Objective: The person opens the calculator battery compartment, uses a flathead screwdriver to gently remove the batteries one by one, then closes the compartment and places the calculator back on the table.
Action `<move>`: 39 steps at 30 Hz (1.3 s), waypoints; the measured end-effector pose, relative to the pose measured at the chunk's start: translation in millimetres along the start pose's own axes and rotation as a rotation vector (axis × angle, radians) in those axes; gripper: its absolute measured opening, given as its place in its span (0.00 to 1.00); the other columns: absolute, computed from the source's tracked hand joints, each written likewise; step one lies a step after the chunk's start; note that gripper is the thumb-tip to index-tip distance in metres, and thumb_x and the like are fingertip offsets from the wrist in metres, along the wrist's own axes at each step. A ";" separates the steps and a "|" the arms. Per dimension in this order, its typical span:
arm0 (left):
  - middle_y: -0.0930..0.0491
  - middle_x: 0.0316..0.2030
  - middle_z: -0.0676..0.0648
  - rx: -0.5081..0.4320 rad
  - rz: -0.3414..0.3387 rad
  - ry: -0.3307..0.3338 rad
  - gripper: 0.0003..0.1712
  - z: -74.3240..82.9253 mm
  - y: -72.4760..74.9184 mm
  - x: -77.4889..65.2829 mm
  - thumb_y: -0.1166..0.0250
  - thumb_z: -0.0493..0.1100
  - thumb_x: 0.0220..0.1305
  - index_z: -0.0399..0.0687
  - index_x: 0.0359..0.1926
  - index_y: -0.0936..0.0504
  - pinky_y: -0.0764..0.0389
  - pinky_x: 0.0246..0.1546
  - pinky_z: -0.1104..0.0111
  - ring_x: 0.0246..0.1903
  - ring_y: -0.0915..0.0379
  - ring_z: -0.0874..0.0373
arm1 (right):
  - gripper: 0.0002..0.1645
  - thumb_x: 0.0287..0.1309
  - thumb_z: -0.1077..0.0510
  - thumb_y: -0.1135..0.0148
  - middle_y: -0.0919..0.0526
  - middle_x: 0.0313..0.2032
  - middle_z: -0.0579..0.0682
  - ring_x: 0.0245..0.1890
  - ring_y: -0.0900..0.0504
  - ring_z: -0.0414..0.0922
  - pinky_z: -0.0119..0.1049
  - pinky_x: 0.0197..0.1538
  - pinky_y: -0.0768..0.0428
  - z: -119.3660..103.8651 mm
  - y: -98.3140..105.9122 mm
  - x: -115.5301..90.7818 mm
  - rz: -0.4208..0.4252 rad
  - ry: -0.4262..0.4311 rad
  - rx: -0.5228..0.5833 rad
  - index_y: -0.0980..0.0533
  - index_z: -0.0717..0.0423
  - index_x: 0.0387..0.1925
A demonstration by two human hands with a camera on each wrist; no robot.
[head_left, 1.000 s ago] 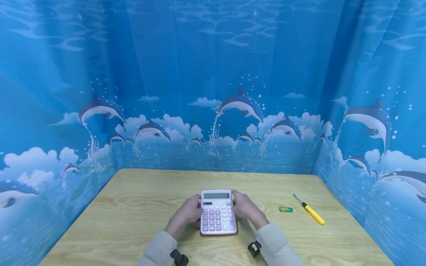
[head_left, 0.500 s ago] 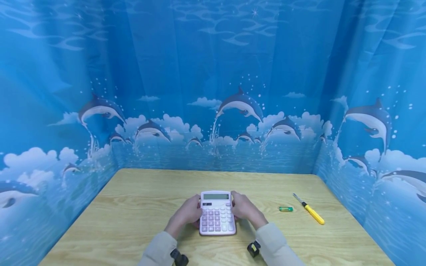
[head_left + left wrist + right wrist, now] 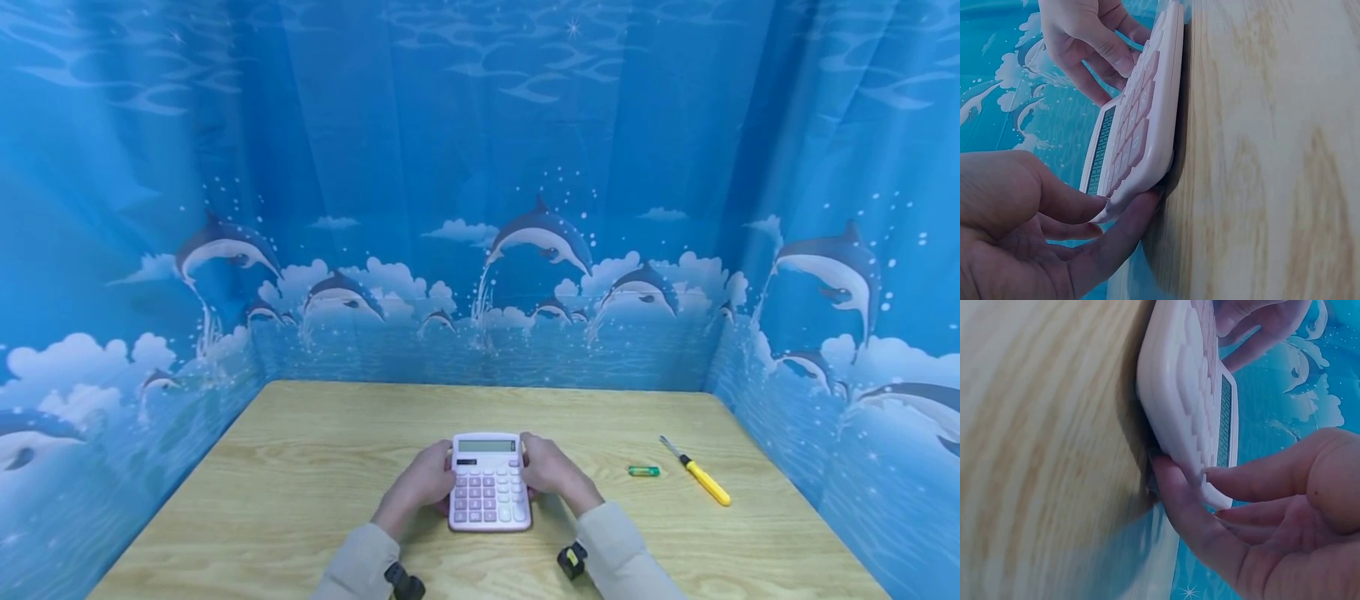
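A pink and white calculator (image 3: 491,483) faces up at the middle of the table, its display at the far end showing a digit. My left hand (image 3: 429,478) grips its left edge, thumb on top and fingers reaching under the side, as the left wrist view shows. On the opposite edge my right hand (image 3: 551,468) pinches the calculator the same way; in the right wrist view the right hand (image 3: 1260,512) has a finger beneath the rim. The calculator (image 3: 1147,125) lies low over the wood, with a dark shadow under it. Whether its near edge touches the table, I cannot tell.
To the right on the wooden table (image 3: 337,433) lies a small green battery (image 3: 643,472). Beside it is a screwdriver (image 3: 697,472) with a yellow handle, its tip pointing away. A blue dolphin-print curtain (image 3: 480,208) encloses the table at the back and sides.
The calculator has shifted very slightly toward me and to the left, with both hands still holding its sides. The battery and screwdriver stay where they were.
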State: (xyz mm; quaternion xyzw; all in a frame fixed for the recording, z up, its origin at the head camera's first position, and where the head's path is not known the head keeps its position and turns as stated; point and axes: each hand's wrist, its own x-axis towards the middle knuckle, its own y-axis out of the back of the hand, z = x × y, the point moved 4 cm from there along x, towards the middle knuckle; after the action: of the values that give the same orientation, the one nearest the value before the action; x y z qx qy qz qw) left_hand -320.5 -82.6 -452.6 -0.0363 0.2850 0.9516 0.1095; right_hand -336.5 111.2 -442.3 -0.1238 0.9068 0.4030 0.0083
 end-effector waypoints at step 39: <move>0.26 0.35 0.40 0.054 0.052 0.012 0.39 -5.2 1.8 6.9 0.44 0.24 0.64 0.30 0.75 0.42 0.15 0.22 0.66 0.29 0.22 0.52 | 0.44 0.54 0.75 0.36 0.20 0.36 0.57 0.27 0.20 0.45 0.36 0.30 0.16 0.8 4.6 1.3 -0.001 0.024 -0.016 0.38 0.70 0.73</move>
State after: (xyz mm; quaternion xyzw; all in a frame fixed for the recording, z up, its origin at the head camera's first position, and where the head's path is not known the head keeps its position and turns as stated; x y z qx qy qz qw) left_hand -327.6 -85.6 -456.9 -0.0318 0.3119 0.9459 0.0837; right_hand -339.0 114.5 -439.7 -0.1291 0.9035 0.4086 -0.0033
